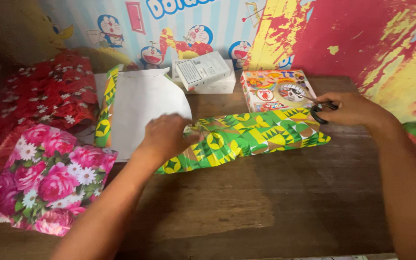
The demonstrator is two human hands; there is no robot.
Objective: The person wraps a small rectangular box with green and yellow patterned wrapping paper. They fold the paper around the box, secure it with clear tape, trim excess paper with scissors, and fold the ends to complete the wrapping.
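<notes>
My left hand (167, 137) presses flat and open on the glossy green-and-yellow patterned wrapping paper (246, 139) spread across the brown wooden desk (275, 202), its white underside (145, 106) turned up. My right hand (350, 108) is closed around black-handled scissors (321, 108) at the sheet's far end. The paper looks light, slippery and easily torn, so I judge it best pinned flat near its edges.

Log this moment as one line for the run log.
left hand: pressing wrapping paper | right hand: holding scissors | table: colourful box, white box
</notes>
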